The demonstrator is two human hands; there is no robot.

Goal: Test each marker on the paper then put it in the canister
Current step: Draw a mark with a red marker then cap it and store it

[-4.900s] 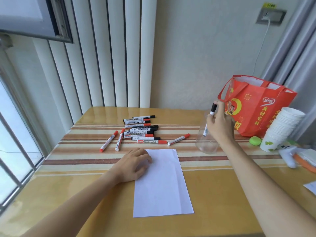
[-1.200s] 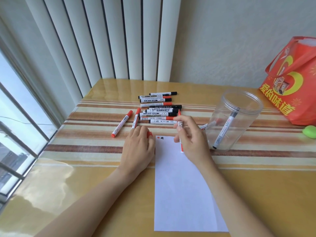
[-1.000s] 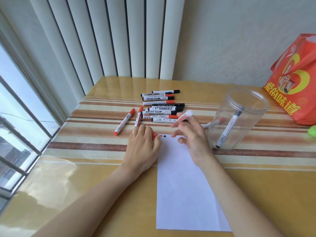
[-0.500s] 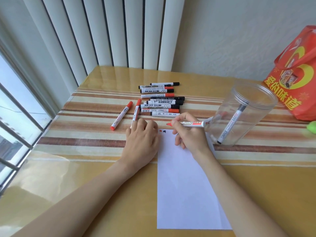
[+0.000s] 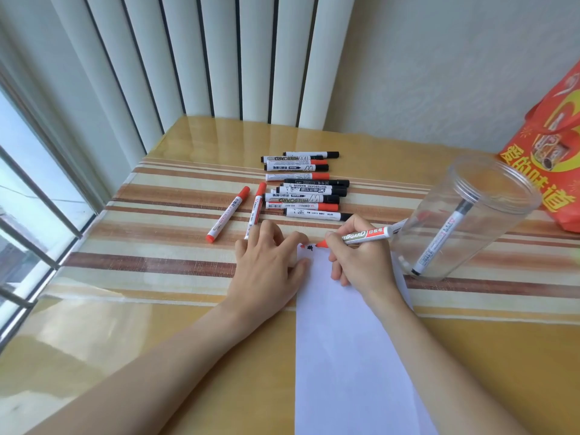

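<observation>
Since half a second ago the red marker (image 5: 367,236) has dropped from hovering flat above the sheet to touching down: its tip now sits on the top edge of the paper (image 5: 348,356), right beside two small scribbles, one red and one black. The right hand (image 5: 361,262) pinches the barrel in a writing grip. The left hand (image 5: 266,268) hasn't budged, lying flat with fingers spread, pressing the paper's top-left corner. At 3 o'clock from the hands the clear canister (image 5: 464,215) holds one black marker (image 5: 439,243) leaning inside. The pile of markers (image 5: 304,186) lies at 12 o'clock, untouched. A red bag (image 5: 552,152) sits behind the canister.
</observation>
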